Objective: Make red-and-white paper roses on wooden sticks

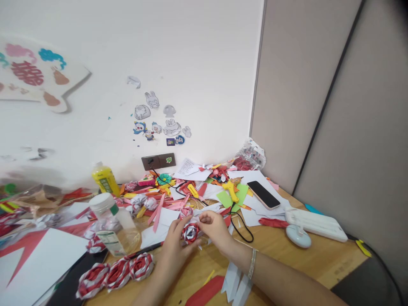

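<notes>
A red-and-white rolled paper flower [190,233] with a dark centre sits in my left hand [178,242], its fingers and thumb curved around the left side. My right hand [213,227] is at the flower's upper right, thumb and fingers pinched together; what lies between them is too small to make out. Three more red-and-white paper flowers [118,273] stand in a row to the left of my left forearm. Below my right wrist hang or lie white folded paper strips [234,280], beside a red paper piece [205,292].
A yellow glue gun [232,191], a phone [264,194] and a white mouse [298,236] lie to the right. Left stand a clear jar [116,223] and a yellow bottle [106,178]. Paper scraps cover the wooden table [274,263] towards the wall. A black cable [244,240] loops near my right hand.
</notes>
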A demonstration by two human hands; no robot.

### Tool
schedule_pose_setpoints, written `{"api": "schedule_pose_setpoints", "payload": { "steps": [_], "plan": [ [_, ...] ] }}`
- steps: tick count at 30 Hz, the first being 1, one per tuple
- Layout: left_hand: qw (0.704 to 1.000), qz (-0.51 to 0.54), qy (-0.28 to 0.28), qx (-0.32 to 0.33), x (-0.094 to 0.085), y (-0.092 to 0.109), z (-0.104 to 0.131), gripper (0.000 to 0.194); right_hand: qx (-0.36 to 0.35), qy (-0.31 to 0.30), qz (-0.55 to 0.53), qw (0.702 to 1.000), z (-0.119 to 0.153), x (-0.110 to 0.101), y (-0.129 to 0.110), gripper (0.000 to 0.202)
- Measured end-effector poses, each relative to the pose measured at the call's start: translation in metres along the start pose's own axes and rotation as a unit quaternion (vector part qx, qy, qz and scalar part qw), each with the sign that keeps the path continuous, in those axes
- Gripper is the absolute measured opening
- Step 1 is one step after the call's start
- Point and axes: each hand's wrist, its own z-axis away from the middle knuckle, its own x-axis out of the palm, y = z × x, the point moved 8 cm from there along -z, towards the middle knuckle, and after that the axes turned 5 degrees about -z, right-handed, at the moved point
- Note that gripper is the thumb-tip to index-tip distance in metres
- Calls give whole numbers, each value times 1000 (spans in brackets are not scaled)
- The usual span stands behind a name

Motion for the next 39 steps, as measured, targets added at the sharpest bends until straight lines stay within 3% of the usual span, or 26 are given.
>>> {"api": "schedule_pose_setpoints", "payload": {
  "steps": [5,9,14,20,26,30,34,39],
  "plan": [
    [997,-67,-10,34,2,3,1,54,22,-34,40,998,-3,2,13,32],
    [989,-135,-17,60,6,3,2,56,-12,-32,112,993,-2,0,4,20],
    [976,-198,-25,84,12,4,2,54,-75,-26,206,975,8,3,-20,10],
    [966,-238,17,101,5,12,3,47,-224,-69,329,915,24,19,-47,14],
    [968,-227,47,96,-7,11,3,42,-270,-136,304,904,44,32,-69,26],
    [980,-169,69,74,-17,10,3,36,-225,-167,198,939,42,32,-74,30],
    [989,-114,80,48,-22,9,2,34,-189,-150,121,963,33,26,-68,35],
    [996,-56,74,9,-20,1,1,35,-236,-156,148,948,33,27,-64,27]
  ]
}}
